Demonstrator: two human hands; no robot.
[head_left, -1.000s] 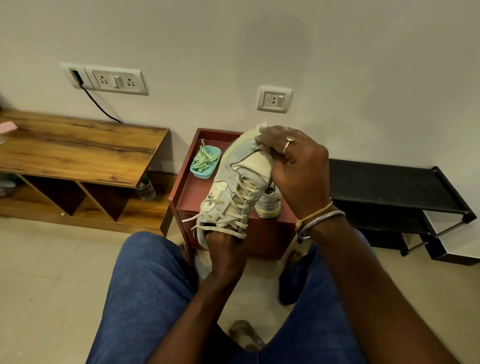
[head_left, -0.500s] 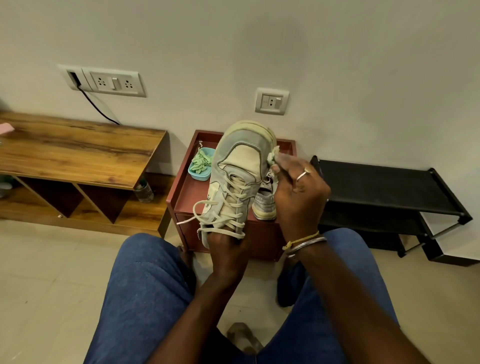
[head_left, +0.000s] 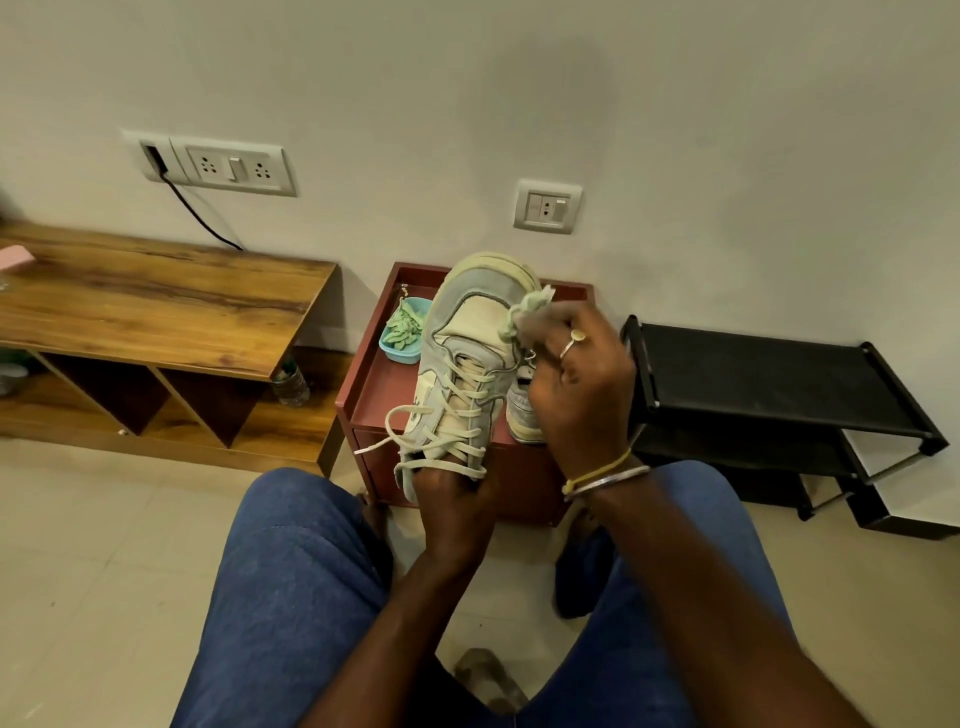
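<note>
Just behind shoe (head_left: 467, 332), bowl (head_left: 402, 357), second shoe (head_left: 522, 415), cabinet (head_left: 384, 395)

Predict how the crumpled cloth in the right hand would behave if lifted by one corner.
The cloth is probably floppy: it bunches into folds where the right hand pinches it against the sneaker. It is likely light, since a pinch alone seems to hold it.

Left grip (head_left: 453, 501) clenched low with forearm raised, right grip (head_left: 576, 389) higher, fingertips pinched together
</note>
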